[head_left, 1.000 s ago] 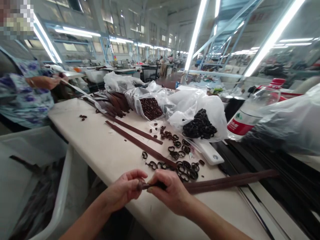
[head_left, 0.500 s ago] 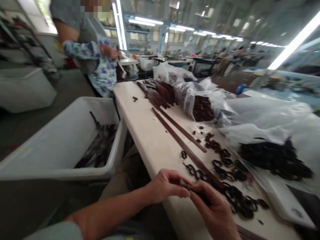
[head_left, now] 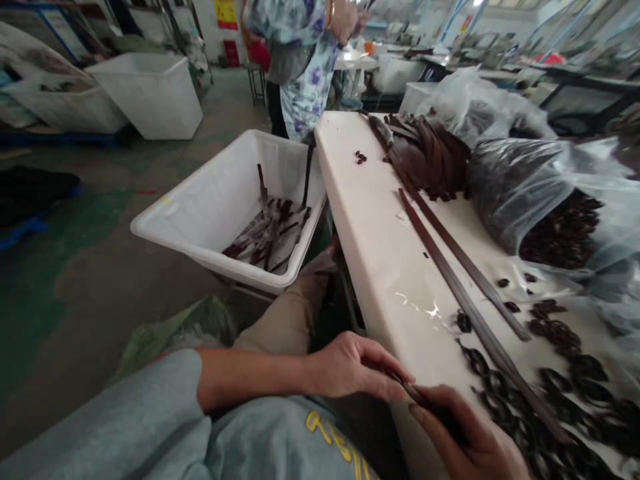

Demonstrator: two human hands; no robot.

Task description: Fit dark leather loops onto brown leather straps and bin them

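Over the table's near edge, my left hand [head_left: 353,370] and my right hand [head_left: 467,433] meet with thumbs and fingertips pinched together. Between them they grip a narrow dark brown strap [head_left: 417,397], most of it hidden by the fingers. Just beyond my right hand, two long brown straps [head_left: 453,280] lie lengthwise on the white table [head_left: 373,247]. Beside these straps are scattered dark loops [head_left: 495,383], partly overlapping and blurred at the right edge.
A white bin [head_left: 200,200] with several dark strips [head_left: 270,233] stands left of the table. Brown straps are piled [head_left: 430,157] at the far end, near a clear plastic bag [head_left: 520,193] of small brown pieces. A person in a flowered apron [head_left: 307,83] stands beyond.
The view has swung left and downward, so the bin and table sit further right in it. Both hands stay pinched together on the strap.
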